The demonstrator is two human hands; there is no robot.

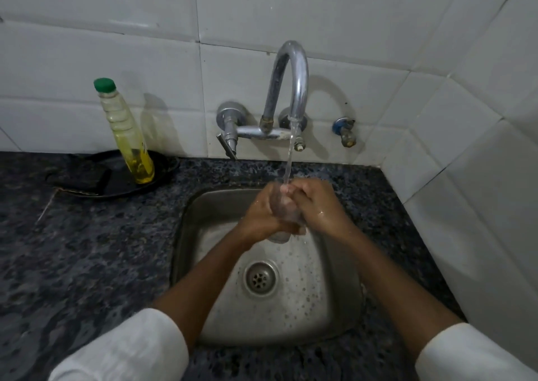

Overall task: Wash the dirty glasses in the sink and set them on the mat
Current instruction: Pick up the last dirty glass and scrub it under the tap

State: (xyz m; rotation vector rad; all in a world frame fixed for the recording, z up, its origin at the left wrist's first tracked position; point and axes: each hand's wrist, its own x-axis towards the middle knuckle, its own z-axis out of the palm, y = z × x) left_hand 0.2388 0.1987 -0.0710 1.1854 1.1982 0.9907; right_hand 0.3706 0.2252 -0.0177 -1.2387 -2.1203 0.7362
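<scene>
Mid-wash. Centre frame, above the sink [186,235]: left hand [262,217] and right hand [317,206] both wrapped around one clear glass [281,214] under the tap's stream [289,159]. No mat, no other glasses visible; setting-down remains.

**Colours at the Sink**

The speckled black-and-grey granite counter [87,249] surrounds a dull silver steel sink [334,308]. At ten o'clock, a clear plastic bottle of yellow liquid [128,136] wears a green cap and stands on a black round tray [96,176]. At twelve, a chrome curved tap [291,80] meets white glossy wall tiles [116,45]. White sleeves [131,348] sit at six.
</scene>
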